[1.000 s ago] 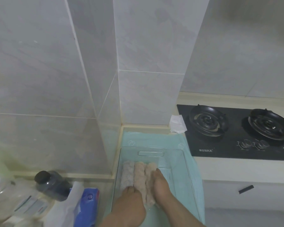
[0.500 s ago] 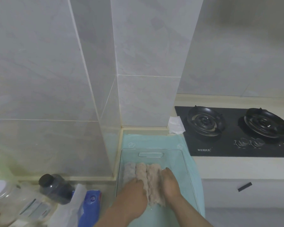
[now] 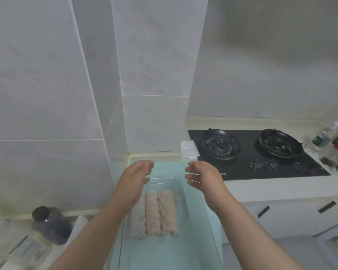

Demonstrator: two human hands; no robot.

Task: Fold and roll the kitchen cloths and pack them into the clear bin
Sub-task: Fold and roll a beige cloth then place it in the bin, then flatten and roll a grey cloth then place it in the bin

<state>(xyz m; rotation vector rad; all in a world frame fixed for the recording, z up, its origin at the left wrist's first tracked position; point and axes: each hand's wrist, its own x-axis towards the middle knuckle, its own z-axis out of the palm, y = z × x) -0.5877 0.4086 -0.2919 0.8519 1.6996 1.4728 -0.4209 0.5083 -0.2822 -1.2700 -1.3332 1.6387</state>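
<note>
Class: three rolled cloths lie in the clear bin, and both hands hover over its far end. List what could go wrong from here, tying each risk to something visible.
1. The rolled cloths lie unheld, with bare floor to their right in the clear bin; they may loosen or tumble sideways.
2. The bin rests on a teal cloth; if the left hand and right hand tug the bin, it may slide or bunch that cloth.

White print on the black hob (image 3: 248, 168) is too blurred to read.
</note>
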